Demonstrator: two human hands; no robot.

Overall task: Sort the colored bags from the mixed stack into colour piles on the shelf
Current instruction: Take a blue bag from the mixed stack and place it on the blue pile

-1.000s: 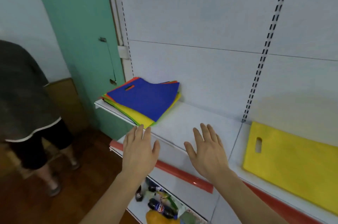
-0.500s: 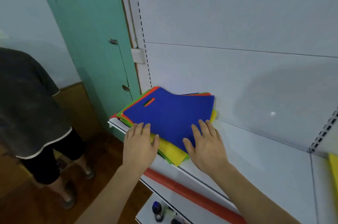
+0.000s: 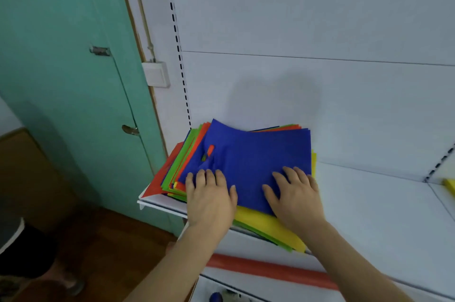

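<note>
Both the left hand (image 3: 209, 199) and the right hand (image 3: 295, 193) press flat, fingers straight, on the blue bag (image 3: 251, 161) topping the mixed stack (image 3: 177, 173) at the shelf (image 3: 369, 215) left edge, with bare shelf stretching toward the frame's right.

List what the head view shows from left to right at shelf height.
Green door → mixed stack → left hand → right hand → bare shelf → yellow bag at the right edge.
</note>
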